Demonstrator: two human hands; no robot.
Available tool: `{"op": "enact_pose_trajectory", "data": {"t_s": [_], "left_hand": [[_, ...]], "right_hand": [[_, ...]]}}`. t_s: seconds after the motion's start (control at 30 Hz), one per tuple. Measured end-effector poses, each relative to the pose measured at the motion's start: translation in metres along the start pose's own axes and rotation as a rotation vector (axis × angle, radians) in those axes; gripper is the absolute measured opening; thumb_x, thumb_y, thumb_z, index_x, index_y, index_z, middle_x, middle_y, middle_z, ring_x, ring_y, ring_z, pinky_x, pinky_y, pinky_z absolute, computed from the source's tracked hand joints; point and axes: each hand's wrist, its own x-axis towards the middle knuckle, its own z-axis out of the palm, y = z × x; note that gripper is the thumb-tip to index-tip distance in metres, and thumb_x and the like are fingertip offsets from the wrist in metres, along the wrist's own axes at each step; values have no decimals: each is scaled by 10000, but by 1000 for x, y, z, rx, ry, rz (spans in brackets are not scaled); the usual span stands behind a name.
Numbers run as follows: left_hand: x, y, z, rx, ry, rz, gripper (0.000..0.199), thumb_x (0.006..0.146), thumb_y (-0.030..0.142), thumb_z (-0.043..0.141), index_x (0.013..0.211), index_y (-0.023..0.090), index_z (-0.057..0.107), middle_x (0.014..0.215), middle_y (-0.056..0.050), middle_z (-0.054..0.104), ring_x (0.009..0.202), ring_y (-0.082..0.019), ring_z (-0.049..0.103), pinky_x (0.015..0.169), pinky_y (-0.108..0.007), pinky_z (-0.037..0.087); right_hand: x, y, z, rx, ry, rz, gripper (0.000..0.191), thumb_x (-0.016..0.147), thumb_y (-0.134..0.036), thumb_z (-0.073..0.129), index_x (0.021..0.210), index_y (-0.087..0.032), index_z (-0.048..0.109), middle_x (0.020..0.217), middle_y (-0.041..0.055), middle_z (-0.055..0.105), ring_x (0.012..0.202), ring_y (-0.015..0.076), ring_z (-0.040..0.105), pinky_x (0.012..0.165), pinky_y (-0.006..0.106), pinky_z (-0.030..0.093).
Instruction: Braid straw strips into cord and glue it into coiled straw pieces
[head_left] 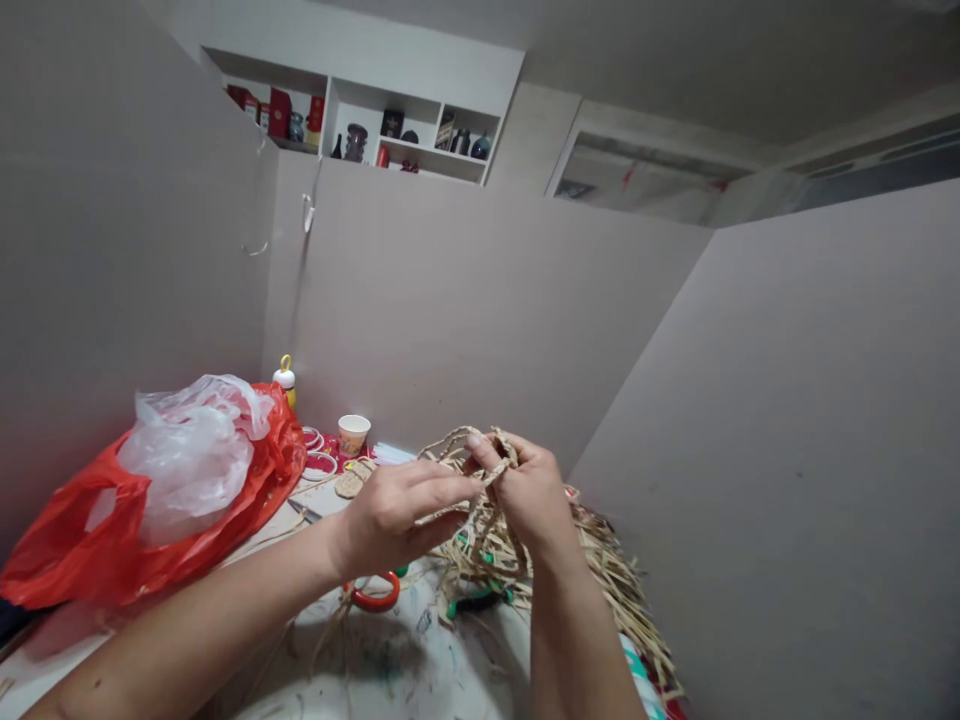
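Both hands are raised over the middle of the table (450, 670), with the braid (504, 468) up between them. The right hand (531, 492) grasps the braid, pinching it between thumb and curled fingers. The left hand (409, 508) reaches in from the left with its fingers stretched out against the braid; its thumb is hidden, so I cannot tell whether it grips. Loops of the braid stick out above the left hand and hang below the right one.

Under the hands lie loose straw (619, 585) and a green and black thing (480, 601), too covered to make out. The straw spreads along the table's right edge. Scissors (376, 592) with red handles lie partly beneath the left hand, and a grey pointed blade (303, 511) shows beyond that forearm.

Toward the far edge stand a paper cup (353, 436) and, at the far left corner, a bottle (285, 380) with a yellow loop. White rings (320, 465) and a tan disc (352, 480) lie near the cup. A red bag (281, 450) with a clear bag (196, 455) on it fills the left edge.
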Motion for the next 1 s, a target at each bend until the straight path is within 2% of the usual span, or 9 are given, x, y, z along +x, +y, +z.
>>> {"op": "enact_pose_trajectory", "data": {"t_s": [0.1, 0.17, 0.23, 0.37, 0.5, 0.63, 0.73, 0.83, 1.0], "left_hand": [[2, 6, 1, -67, 98, 28, 224, 828, 112, 584, 990, 191, 718, 909, -100, 739, 846, -179, 676, 783, -306, 539], [7, 11, 0, -165, 205, -27, 145, 818, 123, 618, 898, 182, 723, 869, -87, 734, 830, -171, 672, 758, -292, 541], [12, 16, -2, -334, 282, -189, 82, 826, 175, 632, 847, 170, 711, 846, -78, 722, 757, -152, 663, 685, -269, 545], [22, 16, -13, -721, 370, -466, 90, 831, 249, 641, 843, 161, 654, 804, -41, 714, 561, -90, 613, 541, -217, 520], [29, 14, -34, -862, 523, -493, 105, 789, 238, 690, 840, 161, 639, 760, -8, 712, 539, -72, 619, 519, -174, 504], [32, 22, -56, -840, 646, -394, 93, 819, 256, 667, 845, 167, 670, 663, 19, 667, 500, -45, 576, 475, -134, 461], [33, 34, -67, -786, 758, -251, 93, 868, 206, 600, 833, 160, 674, 618, 24, 619, 598, -62, 598, 557, -149, 490], [33, 50, -78, -789, 834, -176, 256, 943, 153, 434, 822, 155, 660, 521, 45, 509, 591, -70, 597, 608, -182, 510], [29, 83, -94, -955, 787, -257, 302, 977, 207, 339, 853, 153, 609, 468, 83, 368, 301, 3, 306, 323, -115, 268]], "right_hand": [[-1, -2, 1, -46, -26, -4, 388, 723, -513, 681, 587, -165, 578, 525, -17, 528, 479, 108, 416, 462, 232, 323], [-2, -5, 0, -56, -46, -4, 374, 731, -499, 667, 583, -171, 566, 504, -30, 493, 473, 105, 393, 458, 231, 309], [-2, -8, -1, -51, -106, -8, 340, 736, -460, 658, 581, -174, 561, 484, -46, 445, 461, 96, 353, 448, 228, 282], [-5, -13, -5, -67, -374, -24, 259, 743, -400, 648, 634, -171, 598, 530, -47, 454, 491, 98, 372, 465, 223, 293], [-6, -12, -9, -76, -537, -56, 244, 751, -403, 675, 694, -172, 621, 601, -46, 486, 552, 100, 419, 513, 218, 331], [-6, -6, -13, 30, -542, 30, 264, 728, -411, 717, 750, -156, 651, 589, -42, 511, 519, 92, 433, 493, 216, 344], [-3, 2, -15, 212, -454, 73, 260, 703, -394, 756, 761, -159, 660, 595, -32, 562, 516, 86, 470, 494, 203, 372], [5, 11, -15, 451, -267, 143, 258, 666, -358, 788, 779, -158, 671, 634, -9, 627, 521, 90, 526, 494, 198, 419], [28, 35, -23, 851, 490, 225, 177, 651, -204, 726, 731, -153, 576, 624, -39, 618, 442, 73, 517, 387, 169, 417]]}}
